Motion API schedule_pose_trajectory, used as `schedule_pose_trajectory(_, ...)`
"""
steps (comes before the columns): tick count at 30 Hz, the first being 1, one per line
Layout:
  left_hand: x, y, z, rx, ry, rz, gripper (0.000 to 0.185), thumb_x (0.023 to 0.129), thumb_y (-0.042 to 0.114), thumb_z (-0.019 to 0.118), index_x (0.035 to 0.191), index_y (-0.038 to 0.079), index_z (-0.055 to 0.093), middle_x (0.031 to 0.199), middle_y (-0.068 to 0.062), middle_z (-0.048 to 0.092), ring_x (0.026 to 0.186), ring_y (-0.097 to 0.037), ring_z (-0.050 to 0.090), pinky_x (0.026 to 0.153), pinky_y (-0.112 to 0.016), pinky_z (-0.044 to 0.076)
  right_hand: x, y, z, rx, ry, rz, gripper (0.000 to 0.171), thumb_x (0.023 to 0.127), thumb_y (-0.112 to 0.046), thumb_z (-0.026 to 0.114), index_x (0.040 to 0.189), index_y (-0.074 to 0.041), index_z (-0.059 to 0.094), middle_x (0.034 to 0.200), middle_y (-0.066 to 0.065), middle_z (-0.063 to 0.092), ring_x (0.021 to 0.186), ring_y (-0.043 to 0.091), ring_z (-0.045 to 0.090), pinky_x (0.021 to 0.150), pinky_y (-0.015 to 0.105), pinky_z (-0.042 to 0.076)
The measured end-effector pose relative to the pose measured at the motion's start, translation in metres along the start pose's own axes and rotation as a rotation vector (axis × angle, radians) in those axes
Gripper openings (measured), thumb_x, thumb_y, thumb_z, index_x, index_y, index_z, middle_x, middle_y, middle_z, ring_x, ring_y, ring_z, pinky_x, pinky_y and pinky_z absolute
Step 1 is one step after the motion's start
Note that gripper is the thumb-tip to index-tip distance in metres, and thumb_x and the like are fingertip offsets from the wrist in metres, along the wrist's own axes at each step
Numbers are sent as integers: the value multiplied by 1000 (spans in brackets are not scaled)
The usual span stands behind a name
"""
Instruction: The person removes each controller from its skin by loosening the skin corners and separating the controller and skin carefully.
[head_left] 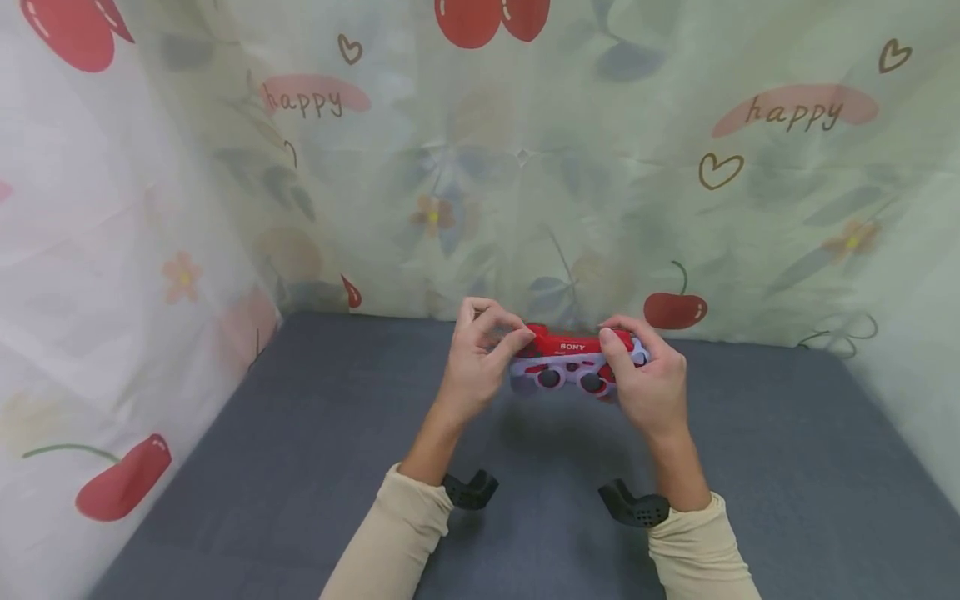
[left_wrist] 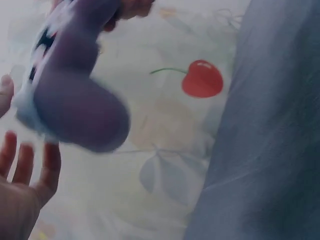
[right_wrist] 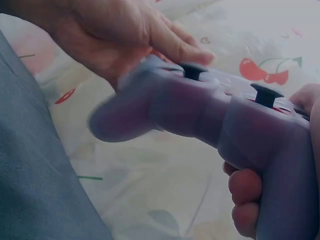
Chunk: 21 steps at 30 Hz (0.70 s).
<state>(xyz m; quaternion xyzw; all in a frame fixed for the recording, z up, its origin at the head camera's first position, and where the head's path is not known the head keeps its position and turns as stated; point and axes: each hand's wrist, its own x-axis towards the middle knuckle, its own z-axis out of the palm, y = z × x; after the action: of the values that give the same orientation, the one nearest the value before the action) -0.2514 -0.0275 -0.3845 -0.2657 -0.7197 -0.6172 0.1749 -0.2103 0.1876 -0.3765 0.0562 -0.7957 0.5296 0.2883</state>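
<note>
A red game controller [head_left: 558, 342] marked SONY is held up over the table in a pale purple silicone cover [head_left: 573, 364]. The cover wraps the grips and surrounds the two black thumbsticks [right_wrist: 192, 70], while the red top stands bare. My right hand [head_left: 649, 377] grips the controller's right side, thumb on top and fingers curled round the grip in the right wrist view. At the top left corner, the thumb and forefinger of my left hand [head_left: 483, 357] pinch the cover's edge. The left grip [left_wrist: 80, 110] looks blurred in the left wrist view.
A dark grey cloth [head_left: 337, 433] covers the table below. Behind and at the sides hangs a pale curtain [head_left: 517, 208] printed with cherries, hearts and flowers. Black wrist-worn devices [head_left: 471, 490] sit by both cream sleeves [head_left: 393, 533].
</note>
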Motion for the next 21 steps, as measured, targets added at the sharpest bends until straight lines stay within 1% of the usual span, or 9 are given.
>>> schedule_pose_trajectory(3, 1, 2, -7, -14, 27, 27, 7, 96, 15, 71, 100, 10, 67, 114, -6, 51, 106, -21, 54, 91, -38, 56, 0, -2, -3, 15, -11, 39, 23, 100, -28, 65, 117, -15, 71, 90, -12, 62, 76, 9, 63, 58, 20, 57)
schedule_pose_trajectory(5, 2, 4, -11, -7, 13, 25, 14, 95, 14, 71, 107, 10, 65, 115, -6, 54, 109, -22, 57, 96, -41, 54, 0, -4, -4, 25, 0, 59, 24, 100, -29, 64, 118, -15, 70, 91, -12, 61, 79, 9, 63, 60, 20, 57)
schedule_pose_trajectory(7, 2, 7, -12, -27, -24, -7, 26, 94, 15, 73, 117, 10, 61, 122, -6, 53, 114, -25, 59, 99, -45, 54, 0, -4, -7, 31, 13, 59, 24, 100, -29, 64, 119, -14, 70, 90, -12, 61, 79, 9, 62, 61, 18, 56)
schedule_pose_trajectory(10, 1, 9, -13, -56, -103, -109, 48, 91, 18, 78, 131, 15, 53, 133, -2, 50, 122, -24, 59, 101, -46, 55, 2, -5, -10, 36, 18, 40, 23, 100, -26, 64, 118, -13, 70, 87, -13, 61, 77, 9, 61, 62, 16, 54)
schedule_pose_trajectory(12, 0, 11, -12, -59, -155, -172, 60, 88, 19, 82, 137, 21, 47, 138, 1, 49, 124, -24, 59, 102, -47, 54, 2, -5, -12, 42, 16, 32, 23, 100, -25, 64, 119, -13, 70, 87, -14, 61, 77, 8, 61, 63, 16, 54)
schedule_pose_trajectory(14, -1, 12, -11, -54, -204, -211, 71, 85, 19, 85, 141, 24, 42, 143, 2, 49, 124, -22, 59, 103, -47, 54, 2, -5, -13, 47, 16, 33, 24, 101, -25, 63, 120, -13, 70, 87, -14, 61, 77, 8, 61, 64, 16, 54)
schedule_pose_trajectory(16, -2, 13, -9, -41, -238, -225, 80, 82, 19, 87, 145, 26, 38, 146, 3, 48, 122, -22, 60, 103, -47, 53, 2, -6, -14, 48, 10, 46, 25, 101, -27, 62, 121, -14, 70, 89, -13, 62, 79, 8, 62, 64, 16, 55)
schedule_pose_trajectory(17, -3, 14, -7, -30, -252, -221, 85, 80, 18, 89, 146, 28, 37, 147, 3, 47, 122, -22, 59, 102, -47, 53, 1, -7, -14, 48, 2, 56, 25, 102, -29, 61, 121, -14, 69, 90, -13, 62, 79, 8, 63, 64, 17, 55)
schedule_pose_trajectory(21, -3, 14, 1, -46, -314, -203, 99, 75, 15, 92, 152, 35, 32, 151, 5, 44, 119, -19, 59, 95, -41, 56, 0, -9, -13, 51, -78, 86, 29, 104, -33, 56, 126, -16, 66, 91, -10, 63, 75, 9, 66, 62, 22, 58)
